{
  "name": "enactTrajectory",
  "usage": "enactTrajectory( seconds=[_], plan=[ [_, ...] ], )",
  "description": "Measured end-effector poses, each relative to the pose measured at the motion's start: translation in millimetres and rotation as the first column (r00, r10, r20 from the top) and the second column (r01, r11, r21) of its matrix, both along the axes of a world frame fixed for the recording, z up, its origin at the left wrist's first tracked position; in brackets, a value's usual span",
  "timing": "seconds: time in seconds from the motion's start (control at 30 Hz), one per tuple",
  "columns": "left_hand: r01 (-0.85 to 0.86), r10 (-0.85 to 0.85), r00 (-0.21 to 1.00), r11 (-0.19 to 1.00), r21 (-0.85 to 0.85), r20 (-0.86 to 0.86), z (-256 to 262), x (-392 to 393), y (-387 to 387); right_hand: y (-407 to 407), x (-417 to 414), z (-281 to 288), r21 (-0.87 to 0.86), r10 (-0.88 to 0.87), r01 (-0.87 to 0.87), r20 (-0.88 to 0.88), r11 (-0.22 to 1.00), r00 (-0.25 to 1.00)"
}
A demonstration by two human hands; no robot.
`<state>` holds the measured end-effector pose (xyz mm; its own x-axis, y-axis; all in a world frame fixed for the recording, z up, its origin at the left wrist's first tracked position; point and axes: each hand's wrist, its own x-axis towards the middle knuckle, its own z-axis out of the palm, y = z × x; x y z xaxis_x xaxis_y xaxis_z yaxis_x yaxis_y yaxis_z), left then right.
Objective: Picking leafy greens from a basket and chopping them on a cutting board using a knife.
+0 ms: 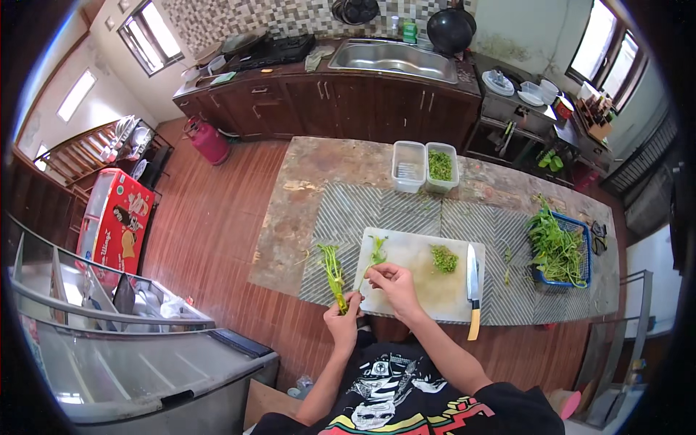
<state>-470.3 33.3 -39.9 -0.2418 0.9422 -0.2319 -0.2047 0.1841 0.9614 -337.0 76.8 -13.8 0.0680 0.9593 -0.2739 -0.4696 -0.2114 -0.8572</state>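
Note:
My left hand (343, 321) grips a bundle of green stalks (333, 272) at its lower end, just left of the white cutting board (391, 304). Over the board's left side, my right hand (392, 285) pinches a single leafy green sprig (377, 251) between thumb and fingers. A small heap of chopped greens (445, 259) lies on the board's right half. Along the board's right edge rests a kitchen knife (472, 277), its yellowish handle pointing towards me and jutting past the table's edge.
Two clear plastic containers stand at the table's far side: one bare inside (409, 173), the other holding chopped greens (440, 165). A blue plastic basket (588, 255) of leafy greens (552, 239) sits at the right, beside dark-handled scissors (598, 237). A glass-topped chest freezer (179, 375) stands at lower left.

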Motion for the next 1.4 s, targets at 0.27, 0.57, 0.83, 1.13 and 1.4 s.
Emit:
enactTrajectory(
  seconds=[0.27,0.57,0.83,1.13,1.4],
  plan=[
    [0.025,-0.025,0.999,1.0,0.009,-0.029,-2,-11,0,4,-21,0,0.049,-0.121,0.114,0.164,0.992,0.979],
    [0.01,-0.011,0.999,1.0,-0.022,-0.04,5,-16,4,14,-54,-11,0.069,-0.353,0.349,0.06,0.935,0.934],
    [-0.123,0.136,0.984,0.986,-0.112,0.113,-5,-39,-2,64,2,0,0.189,-0.359,0.309,0.387,0.932,0.849],
    [-0.108,0.116,0.983,0.992,-0.067,0.141,9,-41,3,49,10,-76,-0.065,0.053,0.051,0.977,0.997,0.205],
    [-0.095,0.098,0.991,0.995,-0.034,0.096,11,-35,10,34,4,-69,0.13,-0.091,0.016,0.593,0.991,0.8]
  ],
)
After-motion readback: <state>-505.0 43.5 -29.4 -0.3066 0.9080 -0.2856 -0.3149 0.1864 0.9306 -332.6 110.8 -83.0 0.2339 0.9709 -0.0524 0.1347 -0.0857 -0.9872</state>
